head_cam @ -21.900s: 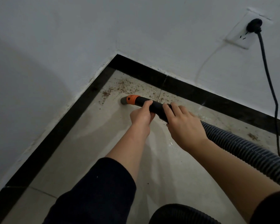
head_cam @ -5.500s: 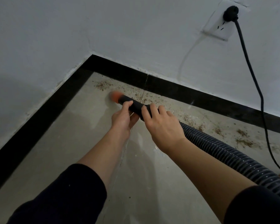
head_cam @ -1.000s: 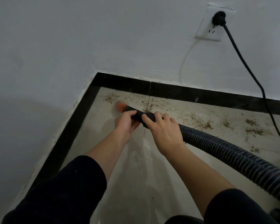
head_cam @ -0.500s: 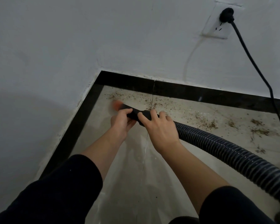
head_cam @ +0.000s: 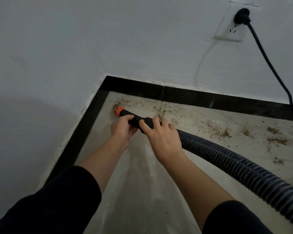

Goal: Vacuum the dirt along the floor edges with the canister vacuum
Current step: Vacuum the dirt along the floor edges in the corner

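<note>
Both hands grip the black nozzle tube of the vacuum hose. My left hand [head_cam: 123,126] holds it near the front, just behind the orange tip [head_cam: 118,110]. My right hand [head_cam: 161,134] wraps the tube farther back, where the ribbed black hose [head_cam: 240,168] begins. The orange tip rests on the pale floor tile close to the room corner, beside the black border strip [head_cam: 85,127]. Brown dirt [head_cam: 161,107] is scattered along the back wall edge, with thicker patches [head_cam: 276,137] to the right. The canister itself is out of view.
White walls meet in a corner at the upper middle. A wall socket [head_cam: 230,26] holds a black plug, and its power cord [head_cam: 271,68] hangs down the wall to the right edge. The hose runs off the lower right.
The nozzle tip has slid a little left toward the side border strip; it is sharp now, no longer blurred. Both hands keep their grip on the tube.
</note>
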The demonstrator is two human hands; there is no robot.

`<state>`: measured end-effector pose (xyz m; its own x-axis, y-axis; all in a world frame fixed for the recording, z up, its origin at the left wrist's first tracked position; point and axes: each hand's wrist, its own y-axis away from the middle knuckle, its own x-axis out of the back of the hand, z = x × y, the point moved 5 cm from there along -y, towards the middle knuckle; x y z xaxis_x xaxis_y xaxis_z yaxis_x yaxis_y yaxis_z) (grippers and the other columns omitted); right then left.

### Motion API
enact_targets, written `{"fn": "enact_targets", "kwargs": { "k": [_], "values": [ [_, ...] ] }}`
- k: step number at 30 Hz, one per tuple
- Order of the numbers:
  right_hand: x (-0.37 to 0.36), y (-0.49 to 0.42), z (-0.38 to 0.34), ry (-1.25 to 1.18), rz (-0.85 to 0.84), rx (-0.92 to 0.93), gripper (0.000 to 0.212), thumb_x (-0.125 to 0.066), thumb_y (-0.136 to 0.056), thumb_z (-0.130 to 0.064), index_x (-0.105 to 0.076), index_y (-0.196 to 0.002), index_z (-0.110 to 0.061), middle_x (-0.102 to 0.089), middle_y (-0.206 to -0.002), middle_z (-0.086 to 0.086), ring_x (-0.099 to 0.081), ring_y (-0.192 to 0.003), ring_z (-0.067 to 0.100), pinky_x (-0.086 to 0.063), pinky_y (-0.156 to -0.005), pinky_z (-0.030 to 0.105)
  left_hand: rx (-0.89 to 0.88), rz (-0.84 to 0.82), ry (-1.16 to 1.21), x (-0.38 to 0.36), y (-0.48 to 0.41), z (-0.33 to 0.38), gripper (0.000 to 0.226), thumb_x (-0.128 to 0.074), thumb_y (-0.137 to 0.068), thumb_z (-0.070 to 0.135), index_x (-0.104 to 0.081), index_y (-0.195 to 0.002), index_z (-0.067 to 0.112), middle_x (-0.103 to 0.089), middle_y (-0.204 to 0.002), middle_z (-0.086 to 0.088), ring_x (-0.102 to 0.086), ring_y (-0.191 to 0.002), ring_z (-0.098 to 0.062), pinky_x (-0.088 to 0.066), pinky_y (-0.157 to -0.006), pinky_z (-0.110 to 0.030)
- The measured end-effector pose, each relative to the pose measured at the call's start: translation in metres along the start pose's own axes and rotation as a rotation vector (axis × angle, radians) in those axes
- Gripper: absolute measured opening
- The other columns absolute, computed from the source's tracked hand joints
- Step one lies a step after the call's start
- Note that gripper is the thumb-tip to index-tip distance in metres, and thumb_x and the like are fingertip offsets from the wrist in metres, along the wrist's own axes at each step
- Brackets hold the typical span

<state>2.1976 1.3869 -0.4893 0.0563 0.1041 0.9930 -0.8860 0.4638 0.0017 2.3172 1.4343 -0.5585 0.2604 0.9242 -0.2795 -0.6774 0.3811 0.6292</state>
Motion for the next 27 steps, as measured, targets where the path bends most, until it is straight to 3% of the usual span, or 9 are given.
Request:
{"fn": "enact_targets", "kwargs": {
  "k": [19,27],
  "values": [
    [-0.001,-0.009,-0.012,-0.018,-0.016,0.001,0.074,-0.055,-0.089,-0.006,-0.013,-0.147,-0.02,-0.033,-0.138,0.024,-0.044,-0.117,0.042,-0.04,-0.096,0.046,-0.014,0.001,-0.003,0.008,-0.005,0.009,0.006,-0.06,-0.09,0.009,-0.059,-0.097,0.008,-0.069,-0.107,-0.019,-0.068,-0.098,-0.028,-0.057,-0.086,-0.034],
    [-0.002,-0.002,-0.002,-0.005,-0.025,-0.021,0.074,-0.057,-0.088,-0.007,-0.014,-0.146,-0.021,-0.034,-0.136,0.023,-0.045,-0.116,0.04,-0.041,-0.094,0.045,-0.007,-0.001,0.012,-0.002,-0.003,0.001,0.017,-0.061,-0.089,0.007,-0.059,-0.105,0.003,-0.069,-0.102,-0.019,-0.069,-0.092,-0.027,-0.058,-0.079,-0.032]
  ]
}}
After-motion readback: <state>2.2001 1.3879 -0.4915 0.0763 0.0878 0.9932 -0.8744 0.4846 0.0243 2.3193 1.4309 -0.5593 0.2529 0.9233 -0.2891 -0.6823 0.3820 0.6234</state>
